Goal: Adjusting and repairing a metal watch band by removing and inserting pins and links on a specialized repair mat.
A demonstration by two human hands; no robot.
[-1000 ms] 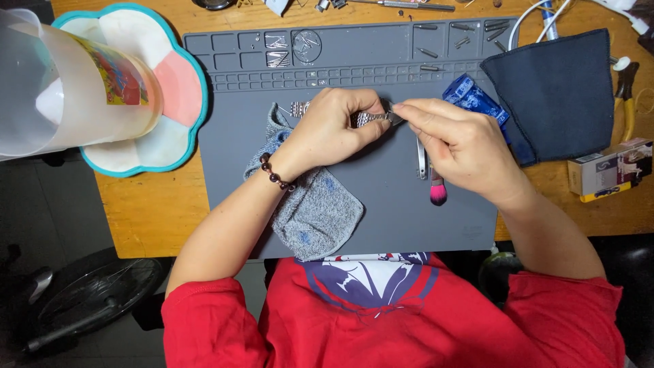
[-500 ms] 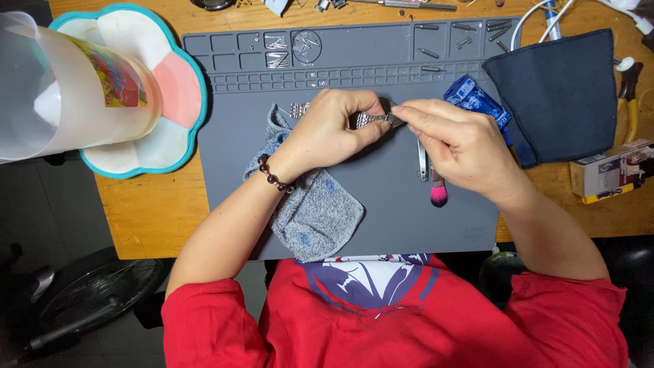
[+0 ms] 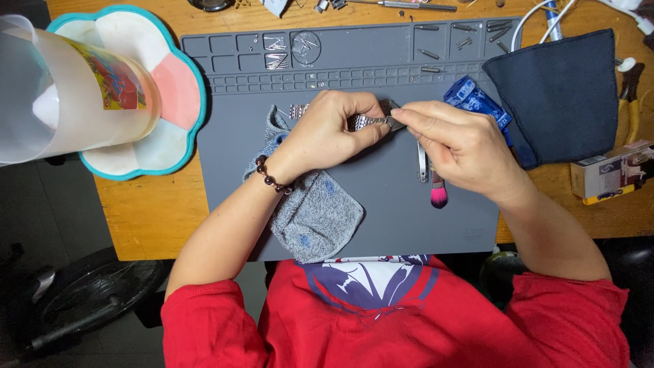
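Over the grey work mat [image 3: 381,204], my left hand [image 3: 330,133] grips a metal watch bracelet [image 3: 364,122], whose links also poke out to the left of the hand. My right hand [image 3: 460,146] meets it from the right, fingertips pinched on the bracelet's end. A grey knitted cloth [image 3: 313,211] lies under my left wrist. Whether the right fingers hold a small tool is hidden.
A pink-tipped brush [image 3: 438,194] and metal tweezers [image 3: 422,163] lie under my right hand. A blue packet [image 3: 473,99] and dark cloth [image 3: 565,95] sit at the right, a frosted jug [image 3: 61,88] on a flower-shaped tray [image 3: 174,146] at the left. The mat's compartments hold small parts.
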